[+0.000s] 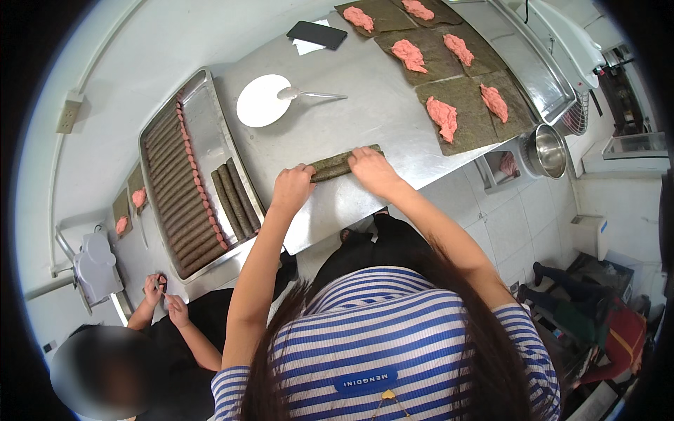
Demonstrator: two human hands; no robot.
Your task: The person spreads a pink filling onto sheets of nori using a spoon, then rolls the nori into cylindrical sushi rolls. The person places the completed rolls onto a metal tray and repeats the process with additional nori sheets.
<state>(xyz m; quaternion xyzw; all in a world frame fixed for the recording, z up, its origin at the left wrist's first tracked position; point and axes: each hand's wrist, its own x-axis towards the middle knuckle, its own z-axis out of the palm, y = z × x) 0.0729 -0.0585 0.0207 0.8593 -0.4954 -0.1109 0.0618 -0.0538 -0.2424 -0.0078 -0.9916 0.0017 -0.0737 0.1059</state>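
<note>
A dark green seaweed roll lies on the steel table near its front edge, its sheet partly wrapped, with a flap showing along the far side. My left hand is closed on the roll's left end. At the other end, my right hand grips it with bent fingers. Beyond the hands, a white plate stands with a metal spoon resting on its rim. To the right, flat seaweed sheets each carry a lump of pink paste.
On the left, a steel tray holds many finished rolls. A black phone lies on paper at the far side. A metal bowl stands off the table's right end. A co-worker's hands are at lower left.
</note>
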